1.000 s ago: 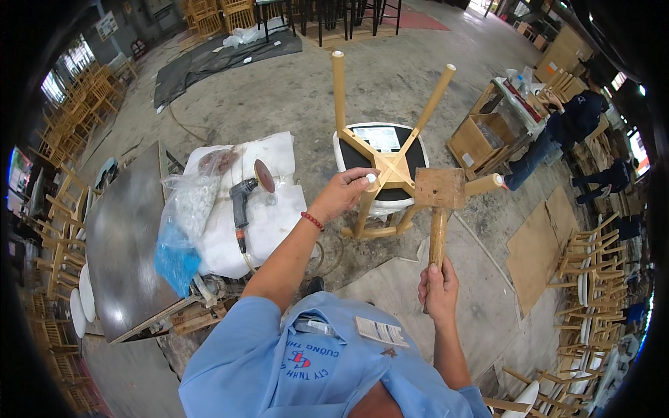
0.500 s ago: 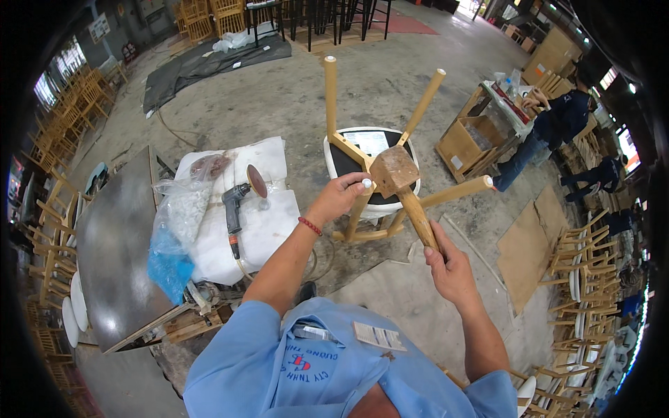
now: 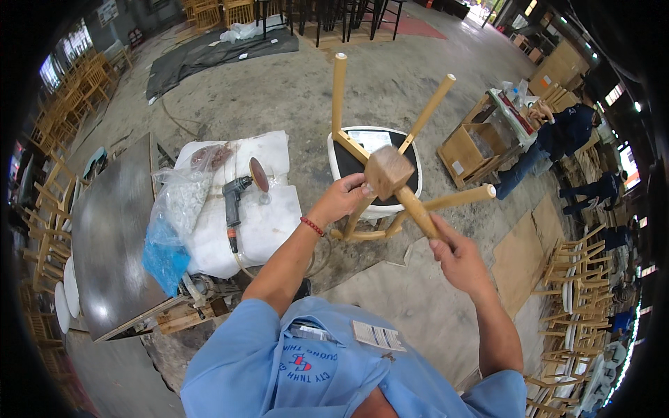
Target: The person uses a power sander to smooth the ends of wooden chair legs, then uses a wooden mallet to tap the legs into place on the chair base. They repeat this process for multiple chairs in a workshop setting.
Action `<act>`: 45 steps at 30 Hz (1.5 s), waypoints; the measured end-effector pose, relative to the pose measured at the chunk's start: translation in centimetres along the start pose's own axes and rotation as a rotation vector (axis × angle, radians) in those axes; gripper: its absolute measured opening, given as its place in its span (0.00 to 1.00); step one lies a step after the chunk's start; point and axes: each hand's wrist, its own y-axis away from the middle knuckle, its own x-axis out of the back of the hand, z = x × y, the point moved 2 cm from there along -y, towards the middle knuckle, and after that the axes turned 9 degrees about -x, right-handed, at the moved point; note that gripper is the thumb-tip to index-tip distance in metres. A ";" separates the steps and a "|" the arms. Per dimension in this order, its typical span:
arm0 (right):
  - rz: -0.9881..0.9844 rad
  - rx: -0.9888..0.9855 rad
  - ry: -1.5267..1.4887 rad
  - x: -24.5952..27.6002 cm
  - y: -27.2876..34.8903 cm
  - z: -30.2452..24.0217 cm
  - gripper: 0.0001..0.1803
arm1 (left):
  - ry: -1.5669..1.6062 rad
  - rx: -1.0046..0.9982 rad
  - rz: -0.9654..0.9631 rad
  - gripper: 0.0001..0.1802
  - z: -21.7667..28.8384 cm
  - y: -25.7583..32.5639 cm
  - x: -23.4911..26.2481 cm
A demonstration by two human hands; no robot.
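An upside-down wooden chair [image 3: 411, 175] stands before me, its light legs pointing up with white glides on their tips. My left hand [image 3: 340, 199] is closed at the tip of the near-left leg [image 3: 358, 217]. In my right hand [image 3: 461, 263] is the handle of a wooden mallet [image 3: 390, 172]. The mallet's block head is over that leg's tip beside my left fingers and hides the glide there. Whether it touches the tip I cannot tell.
To the left, a white padded surface [image 3: 275, 223] bears a disc sander [image 3: 235, 198] and a clear bag of white glides [image 3: 188, 198]. A dark panel [image 3: 115, 237] lies beyond. Right are a cardboard box [image 3: 468, 155], a co-worker [image 3: 554, 143] and stacked chairs [image 3: 575, 279].
The mallet head has shifted slightly left and now covers the white glide that showed beside my left fingers. My left hand stays at the leg tip. The whole view has shifted slightly.
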 end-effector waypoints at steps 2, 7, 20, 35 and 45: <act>0.012 -0.017 -0.179 1.7 0.1 -1.6 0.29 | -0.107 -0.145 0.031 0.28 -0.6 0.4 0.2; 0.244 0.560 -0.897 7.7 2.0 -6.9 0.29 | -0.612 0.066 0.104 0.31 -0.4 1.0 -1.6; -0.019 -0.166 -0.164 2.8 0.6 13.6 0.28 | -0.784 -0.100 0.293 0.26 -3.0 2.8 0.7; -0.724 -0.105 -0.167 -26.4 -2.1 6.9 0.19 | -0.452 0.024 1.583 0.20 2.8 30.6 31.9; -0.776 -0.193 -0.572 -40.1 -12.0 -12.5 0.19 | -0.670 0.104 1.441 0.23 6.6 25.6 32.3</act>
